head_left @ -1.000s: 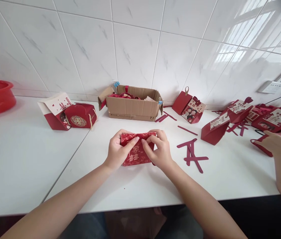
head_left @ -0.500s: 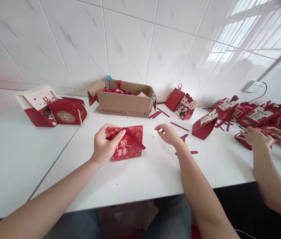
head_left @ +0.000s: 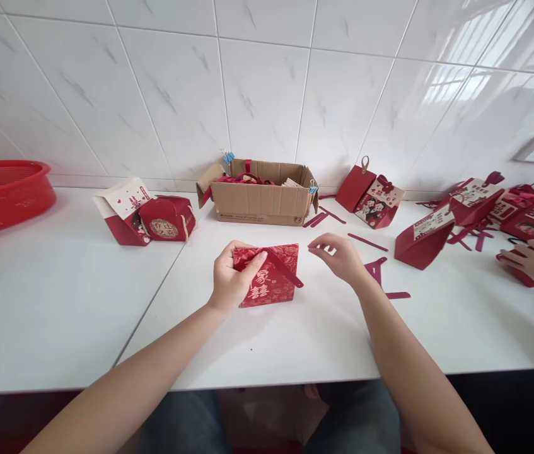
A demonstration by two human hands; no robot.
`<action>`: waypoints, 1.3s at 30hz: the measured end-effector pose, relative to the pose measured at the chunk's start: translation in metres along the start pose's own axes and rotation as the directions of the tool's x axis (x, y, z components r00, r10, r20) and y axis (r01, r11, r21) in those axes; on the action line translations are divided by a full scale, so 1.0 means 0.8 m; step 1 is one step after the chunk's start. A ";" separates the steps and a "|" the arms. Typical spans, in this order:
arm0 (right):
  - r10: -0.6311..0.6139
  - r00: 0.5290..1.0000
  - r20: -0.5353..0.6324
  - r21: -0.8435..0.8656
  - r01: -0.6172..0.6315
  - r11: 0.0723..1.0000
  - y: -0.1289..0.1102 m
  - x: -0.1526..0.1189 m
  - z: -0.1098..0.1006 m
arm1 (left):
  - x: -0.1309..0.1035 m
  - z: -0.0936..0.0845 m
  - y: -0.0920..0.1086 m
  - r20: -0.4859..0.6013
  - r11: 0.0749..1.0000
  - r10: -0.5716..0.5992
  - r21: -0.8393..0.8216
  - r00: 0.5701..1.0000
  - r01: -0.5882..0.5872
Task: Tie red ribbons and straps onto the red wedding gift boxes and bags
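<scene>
My left hand (head_left: pixel 236 277) grips a flat red printed packet (head_left: pixel 278 293) by its upper left side, the thumb on its front face. Under that thumb a dark red strap (head_left: pixel 285 270) slants down across the packet, its end reaching past the right edge. My right hand (head_left: pixel 335 255) hovers just right of the packet without touching it. Its thumb and forefinger are nearly together; whether something tiny is between them cannot be made out. Loose dark red straps (head_left: pixel 375 271) lie on the white table (head_left: pixel 309 347) beside my right wrist.
Behind the packet stands a cardboard box (head_left: pixel 260 202) with red items. Gift boxes (head_left: pixel 167 217) are at left, more (head_left: pixel 422 239) at right. A red basket (head_left: pixel 6 198) sits far left. Another person's hand (head_left: pixel 531 258) touches a red box at the right edge.
The view has turned left, bringing the red basket into sight. My right hand is a little closer to the packet, its fingers drawn nearer together. My left hand keeps its hold.
</scene>
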State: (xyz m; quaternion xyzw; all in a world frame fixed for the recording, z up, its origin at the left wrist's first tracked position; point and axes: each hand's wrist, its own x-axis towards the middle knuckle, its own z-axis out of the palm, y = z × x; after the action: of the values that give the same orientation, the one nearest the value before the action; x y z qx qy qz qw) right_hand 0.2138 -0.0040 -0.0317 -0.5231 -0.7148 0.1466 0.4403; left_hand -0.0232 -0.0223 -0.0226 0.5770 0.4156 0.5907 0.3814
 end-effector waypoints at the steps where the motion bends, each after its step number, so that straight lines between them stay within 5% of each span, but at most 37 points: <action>1: -0.055 0.996 -0.069 0.090 0.061 0.994 -0.014 -0.003 -0.002 | -0.001 0.001 0.000 -0.003 1.000 0.001 0.000 1.000 -0.001; 4: -0.211 0.953 -0.215 0.249 0.263 0.932 -0.054 -0.017 0.001 | -0.003 0.003 0.001 -0.023 1.000 0.002 0.001 1.000 -0.002; 12: -0.392 0.898 -0.201 0.025 0.404 0.914 -0.087 -0.034 0.035 | -0.011 0.009 0.003 0.007 0.996 0.064 0.053 0.998 -0.065; 30: -0.287 0.930 -0.229 0.067 0.309 0.949 -0.088 -0.036 0.046 | -0.019 0.012 0.006 0.096 0.992 0.120 0.036 0.988 -0.124; 36: -0.238 0.920 -0.313 0.187 0.305 0.934 -0.088 -0.034 0.048 | -0.022 0.006 0.005 0.207 0.973 0.229 -0.005 0.951 -0.233; 39: -0.159 0.964 -0.211 0.272 0.214 0.938 -0.088 -0.033 0.046 | -0.022 0.003 0.003 0.289 0.966 0.251 -0.021 0.924 -0.256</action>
State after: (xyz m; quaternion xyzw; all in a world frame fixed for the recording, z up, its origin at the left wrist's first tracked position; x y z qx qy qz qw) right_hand 0.1432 -0.0472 -0.0179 -0.3932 -0.6875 0.1587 0.5895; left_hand -0.0196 -0.0393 -0.0264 0.7093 0.2821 0.5406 0.3537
